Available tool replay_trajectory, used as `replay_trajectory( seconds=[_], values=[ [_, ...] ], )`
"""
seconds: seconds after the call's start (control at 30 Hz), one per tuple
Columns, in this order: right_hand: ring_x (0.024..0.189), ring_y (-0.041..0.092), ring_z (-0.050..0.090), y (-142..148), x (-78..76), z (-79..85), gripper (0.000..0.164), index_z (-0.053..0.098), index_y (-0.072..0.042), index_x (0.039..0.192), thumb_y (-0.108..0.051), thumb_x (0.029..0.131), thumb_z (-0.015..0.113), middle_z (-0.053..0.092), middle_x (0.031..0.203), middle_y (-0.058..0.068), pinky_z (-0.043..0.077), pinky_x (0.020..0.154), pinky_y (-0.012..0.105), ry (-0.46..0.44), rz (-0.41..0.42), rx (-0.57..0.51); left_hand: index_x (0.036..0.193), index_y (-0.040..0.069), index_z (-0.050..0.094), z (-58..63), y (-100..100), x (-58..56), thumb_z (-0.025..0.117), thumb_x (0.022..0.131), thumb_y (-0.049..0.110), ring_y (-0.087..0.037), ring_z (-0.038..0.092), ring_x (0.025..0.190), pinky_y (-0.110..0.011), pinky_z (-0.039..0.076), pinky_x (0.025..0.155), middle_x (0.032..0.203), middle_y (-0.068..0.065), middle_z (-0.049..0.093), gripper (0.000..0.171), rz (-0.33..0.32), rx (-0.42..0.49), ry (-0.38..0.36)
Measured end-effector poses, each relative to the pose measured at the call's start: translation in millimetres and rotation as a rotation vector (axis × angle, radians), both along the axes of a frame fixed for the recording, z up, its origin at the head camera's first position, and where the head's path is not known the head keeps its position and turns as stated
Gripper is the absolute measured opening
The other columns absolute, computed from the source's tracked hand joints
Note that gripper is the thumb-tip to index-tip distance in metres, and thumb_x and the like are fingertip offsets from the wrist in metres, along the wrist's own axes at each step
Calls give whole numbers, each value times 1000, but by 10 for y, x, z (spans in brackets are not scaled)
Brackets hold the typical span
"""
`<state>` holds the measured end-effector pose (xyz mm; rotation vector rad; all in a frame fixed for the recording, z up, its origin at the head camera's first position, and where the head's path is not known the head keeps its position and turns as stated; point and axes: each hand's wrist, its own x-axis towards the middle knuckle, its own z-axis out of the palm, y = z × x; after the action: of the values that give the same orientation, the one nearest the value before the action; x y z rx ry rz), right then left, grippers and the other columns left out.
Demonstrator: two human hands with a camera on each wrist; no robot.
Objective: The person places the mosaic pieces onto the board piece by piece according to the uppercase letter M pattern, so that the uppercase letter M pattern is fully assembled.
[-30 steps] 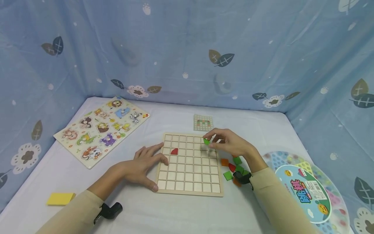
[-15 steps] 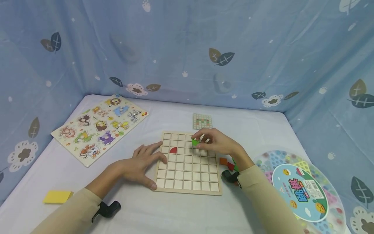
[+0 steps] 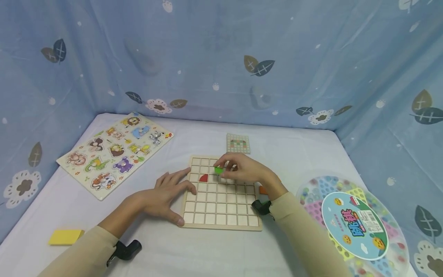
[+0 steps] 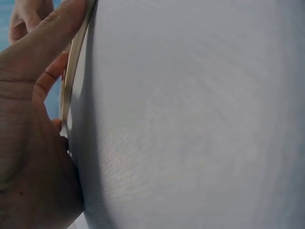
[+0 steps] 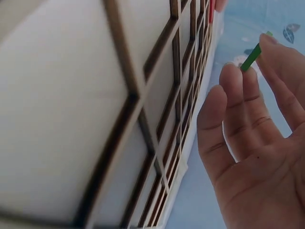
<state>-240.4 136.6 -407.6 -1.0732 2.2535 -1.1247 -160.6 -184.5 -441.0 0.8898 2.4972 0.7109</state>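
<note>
A wooden grid board (image 3: 221, 208) lies on the white cloth, with one red quarter-round tile (image 3: 204, 178) in a cell near its upper left. My left hand (image 3: 165, 199) rests along the board's left edge, fingers spread, thumb at the lower left corner. Over the upper part of the grid, my right hand (image 3: 246, 168) pinches a green tile (image 3: 218, 170) between thumb and fingers. That tile shows edge-on in the right wrist view, apart from the board; its full shape is hidden by the fingers.
Behind the board lies a small pattern card (image 3: 238, 144). An orange tile (image 3: 263, 190) shows beside the right forearm, which hides others. An animal peg puzzle (image 3: 115, 154) lies at back left, a yellow block (image 3: 65, 237) at front left, a round game box (image 3: 354, 225) at right.
My right hand has moved left across the top of the grid with the green tile, from the right side to near the red tile. My left hand stays at the board's edge.
</note>
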Motion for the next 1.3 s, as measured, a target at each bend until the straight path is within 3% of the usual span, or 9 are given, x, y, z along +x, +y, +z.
replay_trajectory(
  seconds=[0.43, 0.83, 1.3],
  values=[
    [104, 17, 65, -138, -5, -55, 30, 68, -12, 127, -16, 98, 71, 66, 123, 0, 57, 91, 31, 81, 13, 90, 130, 44, 47, 8, 7, -12, 83, 65, 73, -41, -1, 157, -72, -3, 119, 173, -9, -3, 80, -7, -4, 13],
    [95, 17, 65, -232, 48, -12, 28, 68, -12, 124, -17, 97, 72, 64, 109, 1, 56, 87, 30, 120, 22, 167, 130, 44, 47, 4, 24, -8, 83, 65, 74, -39, -1, 157, -71, -3, 120, 173, -9, -3, 80, -5, -6, 5],
    [89, 13, 62, -329, 71, -1, 30, 68, -13, 123, -17, 95, 75, 66, 110, 2, 54, 84, 28, 191, 30, 250, 130, 44, 47, 5, -2, 2, 83, 65, 73, -41, -1, 157, -70, -4, 120, 173, -10, -3, 79, -4, -2, -2]
  ],
)
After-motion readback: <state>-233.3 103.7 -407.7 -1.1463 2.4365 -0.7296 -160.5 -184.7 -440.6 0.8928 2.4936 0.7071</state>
